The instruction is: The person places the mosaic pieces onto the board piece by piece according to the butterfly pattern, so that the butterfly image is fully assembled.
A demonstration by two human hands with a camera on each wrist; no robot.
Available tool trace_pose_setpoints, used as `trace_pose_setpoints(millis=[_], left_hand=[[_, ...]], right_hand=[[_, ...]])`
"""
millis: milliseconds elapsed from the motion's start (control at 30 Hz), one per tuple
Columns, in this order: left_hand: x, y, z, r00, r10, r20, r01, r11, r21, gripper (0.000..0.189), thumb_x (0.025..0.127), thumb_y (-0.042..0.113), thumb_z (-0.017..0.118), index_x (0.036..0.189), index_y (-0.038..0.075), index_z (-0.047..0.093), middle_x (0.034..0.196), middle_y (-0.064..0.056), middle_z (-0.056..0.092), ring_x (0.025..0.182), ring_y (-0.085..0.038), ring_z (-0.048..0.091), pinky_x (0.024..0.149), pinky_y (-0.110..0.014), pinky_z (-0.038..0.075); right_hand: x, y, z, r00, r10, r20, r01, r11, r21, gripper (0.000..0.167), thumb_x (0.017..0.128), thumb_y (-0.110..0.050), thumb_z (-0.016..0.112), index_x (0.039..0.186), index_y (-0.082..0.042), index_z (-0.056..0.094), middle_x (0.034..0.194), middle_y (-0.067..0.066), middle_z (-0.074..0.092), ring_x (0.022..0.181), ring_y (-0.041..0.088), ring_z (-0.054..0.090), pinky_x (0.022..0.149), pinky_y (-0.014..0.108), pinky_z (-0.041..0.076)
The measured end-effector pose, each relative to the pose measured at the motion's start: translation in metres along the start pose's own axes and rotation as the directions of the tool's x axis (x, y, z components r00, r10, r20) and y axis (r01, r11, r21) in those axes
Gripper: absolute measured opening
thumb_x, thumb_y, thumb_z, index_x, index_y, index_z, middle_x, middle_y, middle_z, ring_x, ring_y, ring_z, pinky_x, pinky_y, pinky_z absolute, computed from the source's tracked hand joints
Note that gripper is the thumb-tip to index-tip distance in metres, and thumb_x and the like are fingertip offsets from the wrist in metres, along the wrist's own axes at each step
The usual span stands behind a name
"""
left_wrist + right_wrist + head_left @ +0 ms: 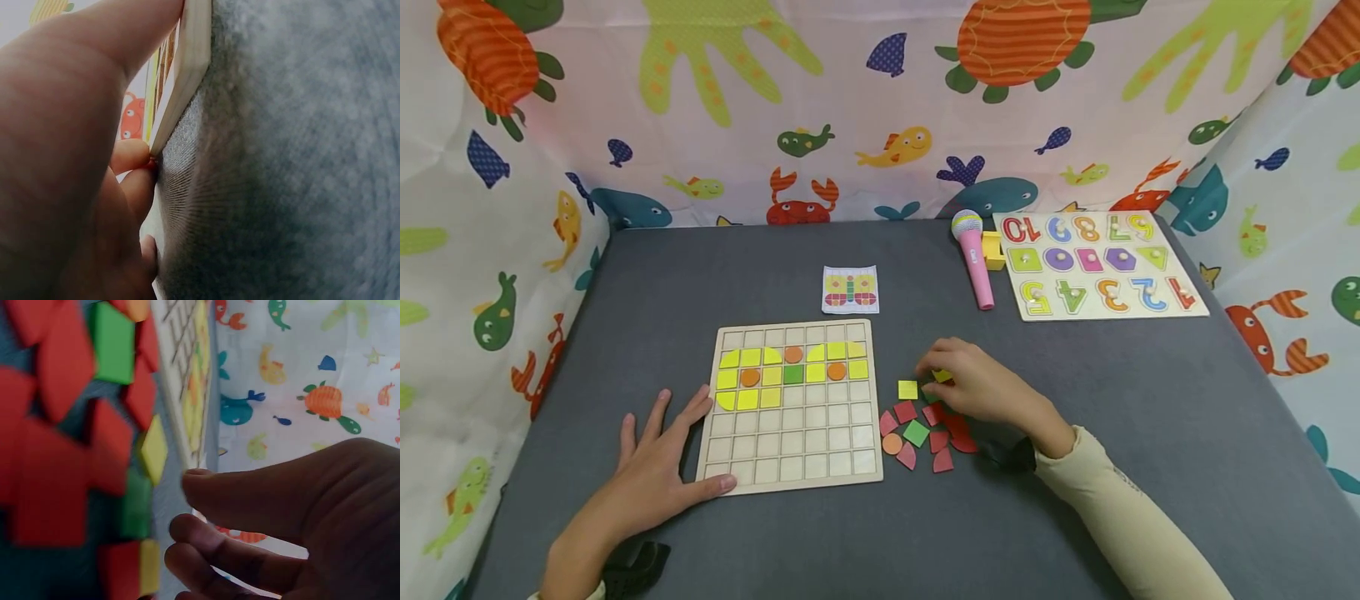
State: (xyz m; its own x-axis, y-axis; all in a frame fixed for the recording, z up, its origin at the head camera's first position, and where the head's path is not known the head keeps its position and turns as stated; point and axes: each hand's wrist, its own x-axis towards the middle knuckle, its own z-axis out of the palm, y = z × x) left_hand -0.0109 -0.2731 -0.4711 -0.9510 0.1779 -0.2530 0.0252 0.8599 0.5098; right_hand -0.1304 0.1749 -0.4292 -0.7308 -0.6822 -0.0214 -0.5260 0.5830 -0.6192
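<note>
My left hand point(651, 467) rests at the left edge of a wooden grid board point(790, 446). Its thumb lies over the near left corner and the other fingers are spread along the side. Yellow pieces, orange circles and a green square point(793, 374) fill part of the board's upper rows. To the right of the board my right hand point(973, 379) hovers over loose pieces, partly hiding them. A gap shows between its thumb point(212, 487) and bent fingers, with nothing visible in it. Around it lie a yellow square point(907, 390), red pieces point(906, 412), a green square point(916, 432) and an orange circle point(892, 444).
Beyond the board lies a small card point(850, 290) with a butterfly pattern. A pink toy microphone point(975, 262) lies at the back right beside a yellow block point(993, 260) and a number-and-shape board point(1120, 316). Printed cloth point(850, 92) surrounds the grey table.
</note>
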Motion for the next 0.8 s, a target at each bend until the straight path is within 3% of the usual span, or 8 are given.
trace_pose_setpoints(millis=[167,400,667,800], left_hand=[[0.0,0.001,0.0,1.0,0.001,-0.002,-0.001,1.0,-0.006,0.123,0.082,0.069,0.083,0.173,0.013,0.021,0.177,-0.02,0.017,0.16,-0.052,-0.007,0.113,-0.076,-0.021],[-0.001,0.001,-0.001,1.0,0.016,-0.01,-0.016,1.0,-0.003,0.122,0.083,0.066,0.084,0.172,0.012,0.022,0.177,-0.019,0.017,0.159,-0.053,-0.006,0.113,-0.078,-0.019],[-0.001,0.001,0.0,1.0,0.011,-0.01,-0.011,1.0,0.002,0.122,0.082,0.069,0.083,0.172,0.013,0.022,0.177,-0.019,0.017,0.16,-0.052,-0.006,0.113,-0.078,-0.019],[-0.001,0.0,0.0,1.0,0.018,-0.017,-0.018,1.0,0.008,0.123,0.082,0.07,0.083,0.172,0.014,0.022,0.177,-0.018,0.017,0.16,-0.052,-0.006,0.113,-0.078,-0.018]], right_hand=[[-0.007,0.01,0.001,0.999,-0.002,0.048,0.003,1.0,-0.021,0.02,0.096,-0.002,0.078,0.116,-0.007,0.079,0.117,0.006,0.065,0.111,0.027,0.054,0.093,0.046,0.053],[-0.005,0.016,0.004,0.998,-0.029,0.049,0.032,0.998,-0.053,0.02,0.094,-0.003,0.082,0.112,-0.01,0.079,0.116,0.004,0.061,0.112,0.025,0.049,0.092,0.044,0.049],[-0.001,0.015,0.005,0.998,-0.058,0.021,0.059,0.998,-0.031,0.015,0.094,0.001,0.079,0.104,-0.009,0.072,0.1,-0.001,0.065,0.096,0.02,0.055,0.084,0.04,0.052],[0.004,0.013,0.001,0.998,-0.057,0.027,0.056,0.997,0.056,0.01,0.097,-0.001,0.076,0.098,-0.01,0.073,0.088,-0.007,0.064,0.081,0.014,0.058,0.072,0.033,0.052]])
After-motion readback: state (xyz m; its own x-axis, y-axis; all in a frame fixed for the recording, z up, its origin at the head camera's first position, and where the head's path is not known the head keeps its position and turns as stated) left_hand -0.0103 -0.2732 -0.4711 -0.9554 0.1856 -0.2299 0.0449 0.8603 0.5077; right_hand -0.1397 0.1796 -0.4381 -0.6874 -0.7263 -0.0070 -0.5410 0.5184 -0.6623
